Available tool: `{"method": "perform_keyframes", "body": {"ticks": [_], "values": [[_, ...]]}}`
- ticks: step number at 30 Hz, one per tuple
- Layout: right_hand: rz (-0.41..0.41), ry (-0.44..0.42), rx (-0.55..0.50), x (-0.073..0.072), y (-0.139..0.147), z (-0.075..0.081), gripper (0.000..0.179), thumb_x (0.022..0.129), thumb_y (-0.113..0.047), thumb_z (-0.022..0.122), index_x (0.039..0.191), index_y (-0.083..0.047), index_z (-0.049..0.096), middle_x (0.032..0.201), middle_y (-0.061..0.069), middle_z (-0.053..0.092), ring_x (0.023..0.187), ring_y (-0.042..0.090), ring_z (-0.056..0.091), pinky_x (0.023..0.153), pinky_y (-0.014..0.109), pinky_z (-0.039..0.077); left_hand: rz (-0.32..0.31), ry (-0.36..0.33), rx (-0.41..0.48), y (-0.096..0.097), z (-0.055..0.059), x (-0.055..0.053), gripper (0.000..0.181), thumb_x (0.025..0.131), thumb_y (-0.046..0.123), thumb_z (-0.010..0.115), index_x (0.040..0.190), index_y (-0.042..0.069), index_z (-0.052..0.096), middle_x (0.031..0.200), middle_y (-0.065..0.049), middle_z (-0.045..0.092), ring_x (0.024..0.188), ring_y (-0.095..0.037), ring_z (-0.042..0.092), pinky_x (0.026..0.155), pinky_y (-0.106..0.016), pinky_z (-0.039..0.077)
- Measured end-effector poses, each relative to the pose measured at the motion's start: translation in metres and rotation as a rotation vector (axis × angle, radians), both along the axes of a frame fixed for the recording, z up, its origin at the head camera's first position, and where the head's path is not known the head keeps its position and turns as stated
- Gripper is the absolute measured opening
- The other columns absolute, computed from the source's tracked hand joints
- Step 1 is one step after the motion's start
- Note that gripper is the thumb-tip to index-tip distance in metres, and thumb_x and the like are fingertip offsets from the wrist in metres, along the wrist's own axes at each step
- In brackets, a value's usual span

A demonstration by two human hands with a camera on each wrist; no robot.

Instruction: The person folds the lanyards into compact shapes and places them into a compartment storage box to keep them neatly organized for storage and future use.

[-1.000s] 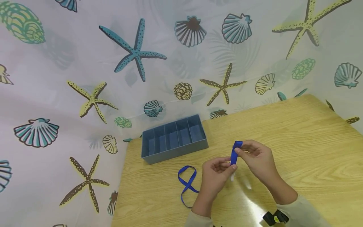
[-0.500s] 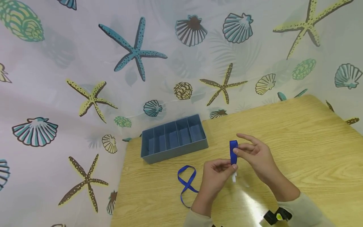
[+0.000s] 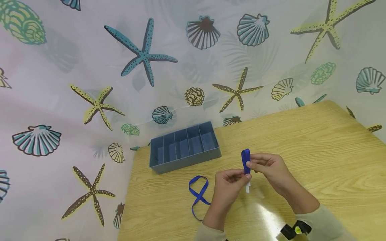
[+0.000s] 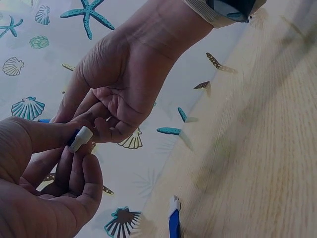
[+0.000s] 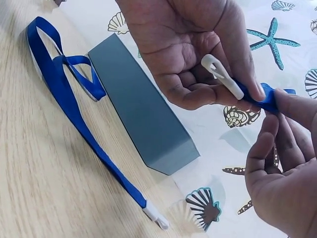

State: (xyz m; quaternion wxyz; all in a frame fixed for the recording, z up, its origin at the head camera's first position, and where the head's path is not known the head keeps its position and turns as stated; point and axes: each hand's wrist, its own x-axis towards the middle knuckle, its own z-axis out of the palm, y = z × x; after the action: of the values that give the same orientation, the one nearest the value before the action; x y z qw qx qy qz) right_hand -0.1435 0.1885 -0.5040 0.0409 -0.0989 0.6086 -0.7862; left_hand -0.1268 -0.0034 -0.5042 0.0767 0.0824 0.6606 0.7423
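Observation:
A blue lanyard (image 3: 246, 160) is folded into a narrow upright loop between the two hands, above the table. My left hand (image 3: 227, 187) pinches its lower part between thumb and fingers, close to the white plastic clip (image 5: 223, 77), which sticks out below the grip. Higher up, my right hand (image 3: 272, 169) pinches the folded band from the right side with thumb and fingertips. A second blue lanyard (image 3: 199, 196) lies on the table left of the hands, crossed over itself in a loop; its white clip (image 5: 156, 215) shows in the right wrist view.
A grey-blue tray (image 3: 187, 161) with several compartments stands at the back left of the wooden table (image 3: 316, 144), against a curtain (image 3: 181, 67) printed with shells and starfish. A black wrist camera (image 3: 295, 230) sits by the right sleeve.
The loop's top has shifted left, and its slant has become nearly upright. My right hand's index finger lifted away half a second ago and is now back at the band. My left hand stays nearly still.

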Motion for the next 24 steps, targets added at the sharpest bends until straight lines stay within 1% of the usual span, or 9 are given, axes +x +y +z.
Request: {"method": "perform_keyframes", "body": {"ticks": [4, 7, 9, 13, 15, 17, 19, 21, 24], "values": [[0.021, -0.072, 0.008, 0.0, 0.0009, 0.0026, 0.019, 0.102, -0.004, 0.07, 0.117, -0.012, 0.079, 0.103, -0.007, 0.082, 0.092, 0.004, 0.072, 0.079, 0.02, 0.056, -0.007, 0.0, -0.003, -0.0008, -0.001, 0.0007, 0.017, 0.091, 0.003, 0.082, 0.105, -0.006, 0.081, 0.095, -0.023, 0.078, 0.076, -0.007, 0.07, 0.069, -0.019, 0.059], [0.063, -0.142, -0.012, -0.0009, 0.0017, 0.004, 0.019, 0.104, -0.008, 0.068, 0.118, -0.014, 0.078, 0.105, -0.006, 0.082, 0.094, 0.005, 0.072, 0.081, 0.02, 0.058, -0.01, 0.015, -0.006, -0.001, -0.0017, 0.0016, 0.017, 0.091, 0.004, 0.082, 0.105, -0.005, 0.081, 0.095, -0.024, 0.078, 0.075, -0.006, 0.07, 0.068, -0.018, 0.058], [0.099, -0.175, -0.014, -0.0018, 0.0023, 0.0044, 0.019, 0.105, -0.01, 0.067, 0.121, -0.013, 0.078, 0.107, -0.005, 0.081, 0.097, 0.006, 0.072, 0.084, 0.021, 0.059, -0.011, 0.025, -0.004, -0.0011, -0.0018, 0.0023, 0.017, 0.091, 0.004, 0.082, 0.105, -0.006, 0.081, 0.095, -0.023, 0.079, 0.074, -0.006, 0.069, 0.068, -0.017, 0.057], [0.157, -0.188, 0.017, -0.003, 0.004, 0.0053, 0.022, 0.107, -0.012, 0.065, 0.125, -0.008, 0.076, 0.108, -0.003, 0.08, 0.1, 0.009, 0.072, 0.087, 0.023, 0.059, -0.013, 0.034, -0.005, -0.0013, -0.0024, 0.0038, 0.017, 0.09, 0.003, 0.081, 0.104, -0.007, 0.08, 0.094, -0.022, 0.079, 0.074, -0.005, 0.069, 0.068, -0.017, 0.056], [0.168, -0.183, 0.033, -0.0032, 0.0046, 0.006, 0.023, 0.107, -0.012, 0.064, 0.126, -0.006, 0.075, 0.108, -0.003, 0.08, 0.1, 0.009, 0.071, 0.087, 0.024, 0.059, -0.012, 0.031, -0.007, -0.0017, -0.0025, 0.0043, 0.017, 0.091, 0.003, 0.081, 0.104, -0.007, 0.08, 0.095, -0.023, 0.079, 0.074, -0.005, 0.069, 0.068, -0.017, 0.056], [0.161, -0.184, 0.043, -0.0028, 0.0047, 0.007, 0.022, 0.107, -0.013, 0.065, 0.125, -0.006, 0.075, 0.108, -0.003, 0.08, 0.1, 0.009, 0.071, 0.087, 0.024, 0.058, -0.01, 0.027, -0.01, -0.0019, -0.0025, 0.0051, 0.017, 0.091, 0.004, 0.082, 0.104, -0.007, 0.08, 0.095, -0.023, 0.079, 0.074, -0.006, 0.069, 0.068, -0.017, 0.056], [0.134, -0.194, 0.046, -0.002, 0.0037, 0.0081, 0.02, 0.106, -0.014, 0.066, 0.123, -0.007, 0.076, 0.106, -0.005, 0.08, 0.099, 0.009, 0.07, 0.086, 0.023, 0.058, -0.009, 0.021, -0.012, -0.0018, -0.0024, 0.0054, 0.017, 0.091, 0.005, 0.082, 0.105, -0.005, 0.081, 0.096, -0.021, 0.079, 0.074, -0.006, 0.069, 0.068, -0.017, 0.056], [0.092, -0.207, 0.037, -0.0008, 0.002, 0.0088, 0.017, 0.105, -0.014, 0.068, 0.119, -0.009, 0.077, 0.104, -0.006, 0.081, 0.097, 0.007, 0.069, 0.084, 0.022, 0.057, -0.007, 0.019, -0.019, -0.0016, -0.0024, 0.0056, 0.017, 0.092, 0.006, 0.082, 0.106, -0.004, 0.081, 0.096, -0.019, 0.08, 0.075, -0.006, 0.069, 0.068, -0.017, 0.057], [0.002, -0.205, 0.029, 0.0009, -0.0013, 0.0084, 0.013, 0.103, -0.012, 0.071, 0.114, -0.012, 0.078, 0.101, -0.008, 0.082, 0.093, 0.005, 0.07, 0.08, 0.022, 0.056, 0.003, 0.013, -0.034, -0.0008, -0.0023, 0.0054, 0.017, 0.092, 0.008, 0.082, 0.107, -0.002, 0.082, 0.095, -0.015, 0.08, 0.075, -0.005, 0.069, 0.068, -0.017, 0.057]]}}
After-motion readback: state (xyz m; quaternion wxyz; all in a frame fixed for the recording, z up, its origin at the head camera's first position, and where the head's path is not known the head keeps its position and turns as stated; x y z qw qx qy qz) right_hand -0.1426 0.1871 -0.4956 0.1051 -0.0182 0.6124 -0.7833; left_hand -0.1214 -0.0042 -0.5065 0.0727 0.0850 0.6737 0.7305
